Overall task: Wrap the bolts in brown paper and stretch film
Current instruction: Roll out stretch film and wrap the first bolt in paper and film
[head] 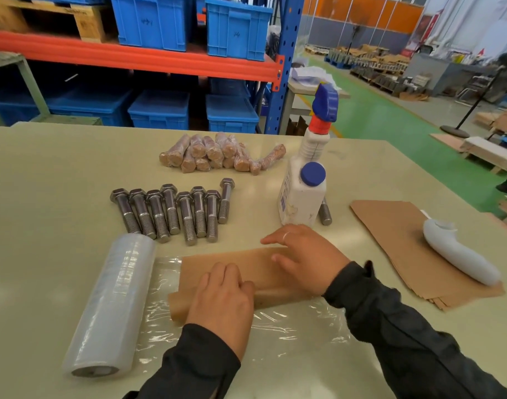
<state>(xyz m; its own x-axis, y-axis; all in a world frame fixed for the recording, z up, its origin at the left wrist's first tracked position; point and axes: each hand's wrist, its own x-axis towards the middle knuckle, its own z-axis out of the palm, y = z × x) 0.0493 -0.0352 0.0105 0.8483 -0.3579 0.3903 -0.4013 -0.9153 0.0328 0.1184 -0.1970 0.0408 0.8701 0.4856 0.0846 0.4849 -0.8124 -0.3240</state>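
Both hands rest on a brown paper sheet (246,269) at the table's near centre. The left hand (222,295) lies palm down with fingers curled over the rolled near edge of the paper, seeming to grip the roll; whether a bolt is inside cannot be seen. The right hand (304,254), at about 2 o'clock from the left, presses flat with fingers straight on the paper's far right part. The roll's long axis runs left to right, across both hands, so the likely rolling direction is away from the person, toward 12 o'clock.

The paper sits on a spread sheet of clear film (289,321), which leads to the film roll (111,306) at 9 o'clock, its axis running near to far.

At 11 o'clock, beyond the paper, a row of bare bolts (174,211) lies side by side, heads away. Farther at 12 o'clock sits a pile of wrapped bolts (220,154). At 1 o'clock stands a spray bottle (307,180) with one more bolt behind it. At 3 o'clock a stack of paper sheets (404,240) carries a white tool (459,260).

Behind the table (59,168), shelving holds blue crates (160,21); their contents are hidden.
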